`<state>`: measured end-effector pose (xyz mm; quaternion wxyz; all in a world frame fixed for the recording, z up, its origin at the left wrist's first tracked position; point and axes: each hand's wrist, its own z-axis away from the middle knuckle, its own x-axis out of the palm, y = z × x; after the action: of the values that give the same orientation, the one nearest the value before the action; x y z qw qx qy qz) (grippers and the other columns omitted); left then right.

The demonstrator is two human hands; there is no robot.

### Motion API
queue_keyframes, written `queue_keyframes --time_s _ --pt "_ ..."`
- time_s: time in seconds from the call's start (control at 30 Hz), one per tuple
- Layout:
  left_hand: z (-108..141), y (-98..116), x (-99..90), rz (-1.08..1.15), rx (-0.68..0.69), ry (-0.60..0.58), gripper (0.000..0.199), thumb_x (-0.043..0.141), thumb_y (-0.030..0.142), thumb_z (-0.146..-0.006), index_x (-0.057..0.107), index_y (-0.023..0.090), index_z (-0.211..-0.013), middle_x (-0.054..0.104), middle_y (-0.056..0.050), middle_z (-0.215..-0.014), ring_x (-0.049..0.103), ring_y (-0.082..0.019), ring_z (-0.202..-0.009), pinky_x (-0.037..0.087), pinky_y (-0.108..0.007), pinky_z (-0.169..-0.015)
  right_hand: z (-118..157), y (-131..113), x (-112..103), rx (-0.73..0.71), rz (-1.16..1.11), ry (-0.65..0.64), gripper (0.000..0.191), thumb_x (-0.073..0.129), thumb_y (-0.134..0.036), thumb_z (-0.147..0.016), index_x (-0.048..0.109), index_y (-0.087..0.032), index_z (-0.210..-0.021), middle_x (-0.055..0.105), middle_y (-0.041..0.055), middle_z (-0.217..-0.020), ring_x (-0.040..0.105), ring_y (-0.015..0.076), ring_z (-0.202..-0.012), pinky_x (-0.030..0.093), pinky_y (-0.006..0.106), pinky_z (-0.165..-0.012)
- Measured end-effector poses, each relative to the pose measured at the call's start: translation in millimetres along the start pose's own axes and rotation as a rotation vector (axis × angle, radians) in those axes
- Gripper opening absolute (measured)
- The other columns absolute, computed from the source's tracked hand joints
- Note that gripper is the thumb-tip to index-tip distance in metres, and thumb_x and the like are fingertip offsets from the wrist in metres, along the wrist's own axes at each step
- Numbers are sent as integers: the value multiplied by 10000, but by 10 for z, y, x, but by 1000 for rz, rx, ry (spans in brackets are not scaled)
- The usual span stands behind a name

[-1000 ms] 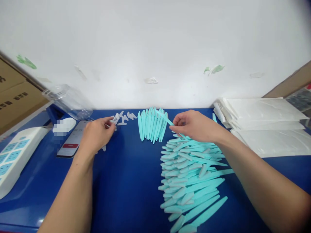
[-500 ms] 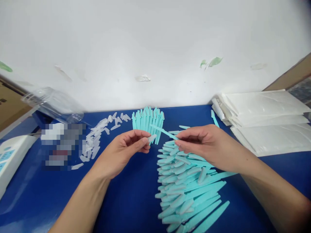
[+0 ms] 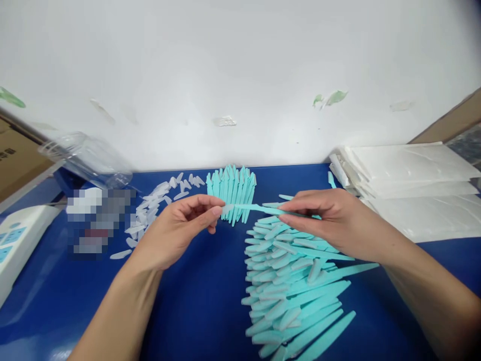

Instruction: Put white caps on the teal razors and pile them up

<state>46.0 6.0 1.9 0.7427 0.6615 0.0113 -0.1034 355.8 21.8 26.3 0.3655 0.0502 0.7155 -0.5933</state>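
Observation:
My left hand (image 3: 195, 220) pinches a small translucent cap (image 3: 227, 208) between thumb and index finger. Between thumb and fingers of my right hand (image 3: 319, 210) is a thin turquoise stick (image 3: 259, 207), nearly level, its narrow end pointing left and meeting the cap. How far it sits inside the cap is too small to tell. Below my right hand lies a large pile of turquoise sticks with pale caps (image 3: 293, 286). A smaller row of turquoise sticks (image 3: 231, 190) stretches behind, near the wall. Loose translucent caps (image 3: 152, 200) are scattered behind my left hand.
White plastic packs (image 3: 409, 165) are stacked at the right, with one turquoise piece (image 3: 331, 179) beside them. A clear plastic container (image 3: 88, 158), a white power strip (image 3: 22, 235), a blurred-out item (image 3: 101, 220) and a cardboard box (image 3: 18, 155) are at the left.
The stick and cap, apart before, now meet end to end. The stick has turned closer to level, and my left hand has shifted slightly left and up with the cap.

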Motion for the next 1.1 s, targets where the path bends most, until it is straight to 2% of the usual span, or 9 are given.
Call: queue_keyframes --time_s 0.17,0.4,0.53,0.67,0.73,0.87,0.93,1.1 --pt "9 -3 26 -30 -17 7 256 875 473 -870 870 246 -988 766 -16 -803 646 -138 -700 544 -241 -686 65 84 -30 -104 75 -32 287 662 -435 -1036 808 -253 -869 612 4 -748 544 155 -680 412 304 -606" --pt "62 99 226 -152 -6 -3 291 858 509 -863 878 230 -943 757 -27 -725 668 -169 -662 573 -261 -635 64 76 23 -185 203 17 232 645 -373 -1053 819 -257 -955 650 13 -769 570 153 -643 396 308 -577" --pt "81 82 356 -153 -14 29 310 853 528 -857 881 246 -981 763 -31 -740 685 -182 -684 584 -262 -631 89 48 93 -265 268 64 250 613 -363 -1072 834 -250 -1048 726 53 -893 601 150 -640 441 314 -582" --pt "89 48 430 -166 -29 46 334 840 539 -864 882 245 -1016 774 -39 -764 679 -188 -684 559 -261 -597 110 20 119 -312 295 99 245 600 -299 -1065 840 -281 -1115 780 82 -1006 693 193 -773 514 331 -656" --pt "101 48 446 -168 -30 2 313 839 528 -866 884 245 -994 792 -42 -794 688 -194 -689 570 -273 -612 127 50 57 -282 282 81 251 607 -307 -1055 842 -317 -1141 781 73 -1022 698 200 -784 521 338 -668" --pt "117 61 440 -185 10 -112 261 813 497 -900 879 249 -944 820 -38 -842 707 -198 -717 587 -287 -671 163 220 -174 -123 211 -37 212 674 -409 -1017 848 -374 -1134 747 38 -1069 562 123 -591 437 298 -536" --pt "104 60 411 -205 34 -91 262 812 499 -902 878 249 -942 828 -41 -858 709 -196 -721 589 -286 -686 167 319 -268 -41 198 -96 194 698 -439 -997 855 -365 -1082 732 34 -1088 535 114 -584 421 294 -521" --pt "44 41 291 -234 43 -4 282 833 517 -881 875 250 -961 836 -48 -878 732 -208 -774 598 -287 -741 183 465 -328 26 268 -178 177 727 -432 -970 861 -318 -989 719 52 -1110 634 157 -713 490 321 -632"
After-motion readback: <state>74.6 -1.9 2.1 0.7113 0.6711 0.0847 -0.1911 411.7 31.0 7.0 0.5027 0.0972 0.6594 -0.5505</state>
